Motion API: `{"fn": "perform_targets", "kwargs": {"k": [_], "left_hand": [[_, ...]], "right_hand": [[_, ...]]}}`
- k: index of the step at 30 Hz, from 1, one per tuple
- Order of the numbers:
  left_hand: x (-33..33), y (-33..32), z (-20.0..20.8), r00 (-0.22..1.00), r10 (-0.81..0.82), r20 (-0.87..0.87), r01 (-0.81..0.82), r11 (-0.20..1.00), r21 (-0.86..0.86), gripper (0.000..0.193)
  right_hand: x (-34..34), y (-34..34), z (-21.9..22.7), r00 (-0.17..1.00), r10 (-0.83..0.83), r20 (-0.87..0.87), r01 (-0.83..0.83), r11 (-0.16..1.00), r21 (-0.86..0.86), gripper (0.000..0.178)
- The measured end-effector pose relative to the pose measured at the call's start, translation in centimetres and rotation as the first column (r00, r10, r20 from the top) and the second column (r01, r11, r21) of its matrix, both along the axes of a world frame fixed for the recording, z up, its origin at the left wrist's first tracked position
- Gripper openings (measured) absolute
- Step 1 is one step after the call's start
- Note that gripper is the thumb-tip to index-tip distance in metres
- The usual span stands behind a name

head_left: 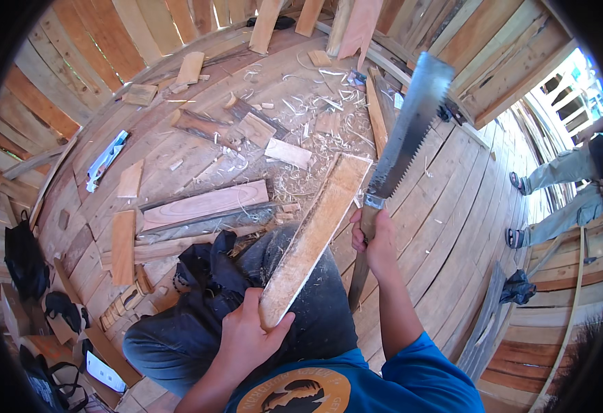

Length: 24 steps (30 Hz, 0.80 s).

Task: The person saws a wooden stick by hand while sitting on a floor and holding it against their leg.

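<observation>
My left hand (pixel 250 337) is closed round the near end of a long wooden board (pixel 318 230), which slants up and away to the right over my leg. Its face is light brown, with a rough, darker left edge. In my right hand (pixel 377 241) is the handle of a hand saw (pixel 411 124). The blade points up and away with its teeth on the right side, and it stands just right of the board's far end. A small gap shows between blade and board. The saw's handle runs down below my fist.
Wood shavings (pixel 308 110) and offcuts lie over the plank floor ahead. A pinkish board (pixel 205 204) rests beyond my knee. At the left are a black bag (pixel 26 258) and a cardboard box (pixel 112 358). Another person's legs (pixel 563 179) stand at the right, near a bright opening.
</observation>
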<state>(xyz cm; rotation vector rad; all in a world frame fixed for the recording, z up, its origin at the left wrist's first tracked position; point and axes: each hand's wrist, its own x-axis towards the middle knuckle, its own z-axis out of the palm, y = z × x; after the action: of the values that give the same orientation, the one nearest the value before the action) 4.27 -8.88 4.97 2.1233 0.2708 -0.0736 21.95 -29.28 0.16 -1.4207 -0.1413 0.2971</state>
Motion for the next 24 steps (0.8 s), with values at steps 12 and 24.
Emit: {"fn": "perform_targets", "kwargs": {"k": [12, 24], "left_hand": [[-1.5, 1.1, -1.2, 0.936, -0.204, -0.286, 0.105, 0.940, -0.326, 0.038], [-5.3, -1.1, -6.0, 0.890, -0.146, -0.432, -0.027, 0.929, -0.370, 0.033]], "right_hand": [[-1.2, 0.0, 2.7, 0.984, 0.095, 0.153, -0.018, 0.898, -0.440, 0.043], [-3.9, -2.3, -0.8, 0.899, 0.422, 0.116, -0.091, 0.441, -0.893, 0.044]]}}
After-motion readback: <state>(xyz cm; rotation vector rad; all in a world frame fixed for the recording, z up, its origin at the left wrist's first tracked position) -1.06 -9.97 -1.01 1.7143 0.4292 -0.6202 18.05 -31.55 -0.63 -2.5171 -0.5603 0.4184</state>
